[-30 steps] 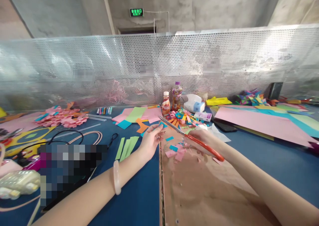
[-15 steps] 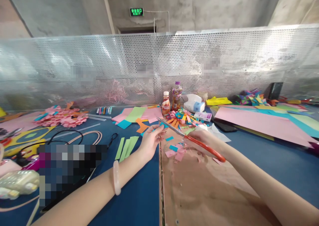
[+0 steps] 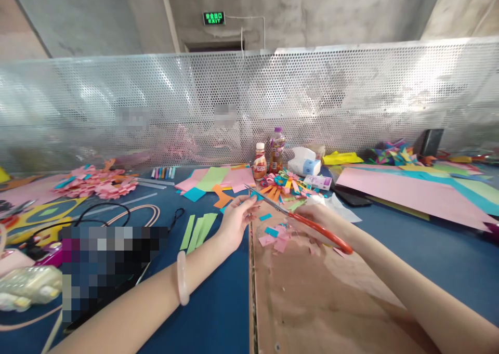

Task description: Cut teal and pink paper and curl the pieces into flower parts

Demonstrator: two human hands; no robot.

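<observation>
Between the thumb and fingers of my left hand [image 3: 236, 220] is a small blue piece of paper [image 3: 255, 195]. My right hand [image 3: 317, 220] grips a pair of scissors [image 3: 317, 229] with long orange-red handles. The metal blades point up and left and meet the blue paper at my left fingertips; whether they are parted I cannot make out. Below the blades, pink paper scraps [image 3: 280, 242] and blue paper scraps [image 3: 272, 232] lie on the brown board [image 3: 312, 302]. Green paper strips [image 3: 199, 232] rest on the blue table beside my left wrist.
Two drink bottles [image 3: 259, 162], a tissue pack [image 3: 304, 161] and a pile of coloured paper strips [image 3: 286, 183] stand beyond my hands. Large pink sheets [image 3: 405, 193] lie right. At left are pink paper flowers [image 3: 95, 182] and cables [image 3: 136, 211]. A perforated metal screen [image 3: 156, 109] borders the back.
Almost nothing differs. Both hands, the scissors and the blue paper keep the same positions.
</observation>
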